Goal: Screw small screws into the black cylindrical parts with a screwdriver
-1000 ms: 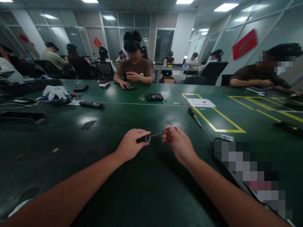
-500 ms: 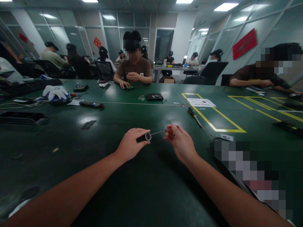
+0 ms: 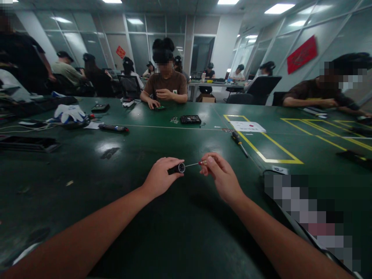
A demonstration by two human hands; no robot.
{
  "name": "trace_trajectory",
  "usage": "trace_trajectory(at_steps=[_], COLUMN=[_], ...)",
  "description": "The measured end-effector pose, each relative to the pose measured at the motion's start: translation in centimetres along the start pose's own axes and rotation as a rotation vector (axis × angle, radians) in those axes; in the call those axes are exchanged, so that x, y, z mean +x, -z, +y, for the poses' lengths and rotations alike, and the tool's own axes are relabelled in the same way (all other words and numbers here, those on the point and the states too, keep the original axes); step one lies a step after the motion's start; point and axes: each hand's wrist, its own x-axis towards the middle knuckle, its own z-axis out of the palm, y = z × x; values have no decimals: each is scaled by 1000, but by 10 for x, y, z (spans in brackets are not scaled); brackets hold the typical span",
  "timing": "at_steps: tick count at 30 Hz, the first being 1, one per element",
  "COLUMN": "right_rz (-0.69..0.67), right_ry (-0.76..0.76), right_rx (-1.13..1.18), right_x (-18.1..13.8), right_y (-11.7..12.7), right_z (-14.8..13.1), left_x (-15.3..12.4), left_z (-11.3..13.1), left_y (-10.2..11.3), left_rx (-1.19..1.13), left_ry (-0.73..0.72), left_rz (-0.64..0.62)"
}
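Over there, one head-worn camera faces forward and down across the table (image 3: pixel 162 240), left hand (image 3: pixel 158 176) and right hand (image 3: pixel 223 176) near.

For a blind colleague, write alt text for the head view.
The wearer's left hand grips a dark cylinder; the right hand holds a slim tool, pointed at the cylinder's end, above a green table. Beyond: a screwdriver, gloves, seated co-workers.

Stretches across a green table (image 3: pixel 162 136) — runs back past black chairs (image 3: pixel 264 90) to glass-panelled walls (image 3: pixel 141 44), a white pillar (image 3: pixel 229 42) and a red hanging (image 3: pixel 302 54) — glows under rectangular ceiling lights (image 3: pixel 279 8).
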Motion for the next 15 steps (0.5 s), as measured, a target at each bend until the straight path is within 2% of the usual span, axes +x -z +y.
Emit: trace_trajectory(at_steps=[4, 10, 13, 15], right_rz=[45, 173, 203, 209], right_ry=[-30, -86, -165, -279], right_rx=[-19, 134, 191, 264], right_x=[-1, 4, 6, 9], right_y=[-1, -2, 0, 4], right_z=[0, 8, 14, 18], left_x=[0, -1, -2, -2], left_z=[-2, 1, 2, 2], left_y=[0, 0, 0, 1], left_rx=[1, -9, 4, -5], left_ry=[-2, -14, -25, -40], left_rz=[-13, -24, -45, -50])
